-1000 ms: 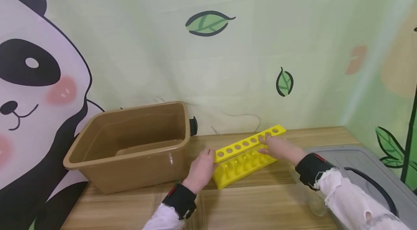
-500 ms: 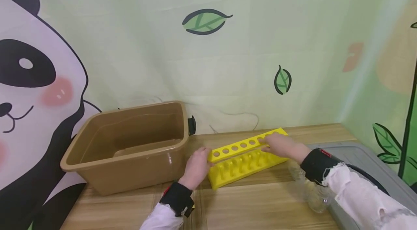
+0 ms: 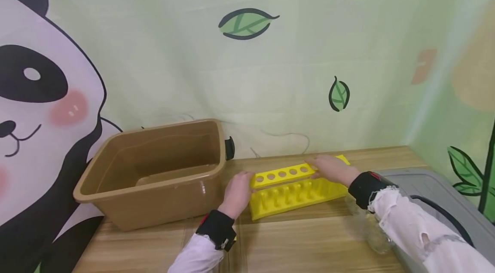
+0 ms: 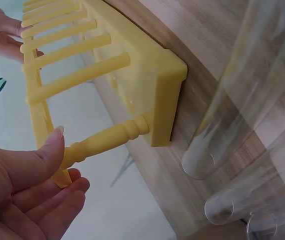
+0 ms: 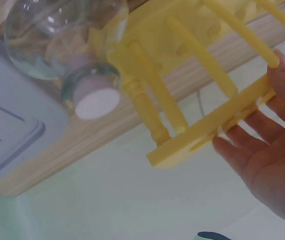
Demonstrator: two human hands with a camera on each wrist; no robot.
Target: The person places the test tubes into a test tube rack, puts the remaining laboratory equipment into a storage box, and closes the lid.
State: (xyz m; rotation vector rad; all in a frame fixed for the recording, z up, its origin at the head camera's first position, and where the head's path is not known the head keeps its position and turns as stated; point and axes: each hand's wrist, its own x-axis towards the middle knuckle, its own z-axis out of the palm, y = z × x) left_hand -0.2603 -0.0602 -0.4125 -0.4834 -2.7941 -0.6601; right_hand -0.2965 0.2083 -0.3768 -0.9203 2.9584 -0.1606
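Observation:
A yellow test tube rack (image 3: 267, 210) stands on the wooden table, with a row of round holes along its top plate and pegs on its base. My left hand (image 3: 237, 193) is at the rack's left end. In the left wrist view, its thumb and fingers (image 4: 65, 192) pinch the end of the top plate beside the turned post. Toward the rack's other end, my right hand (image 3: 332, 168) grips the top plate. The right wrist view shows the thumb on one side of that plate and the fingers (image 5: 235, 152) on the other.
A brown plastic tub (image 3: 166, 200) stands left of the rack. Several clear glass tubes (image 4: 215, 145) lie near my left wrist. Below my right forearm is clear glassware with a white stopper (image 5: 97, 103). A grey lidded box (image 3: 406, 178) stands at the right.
The rack has turned so that it lies more nearly along the wall, its right end shifted slightly right and nearer me. Both hands stay on it.

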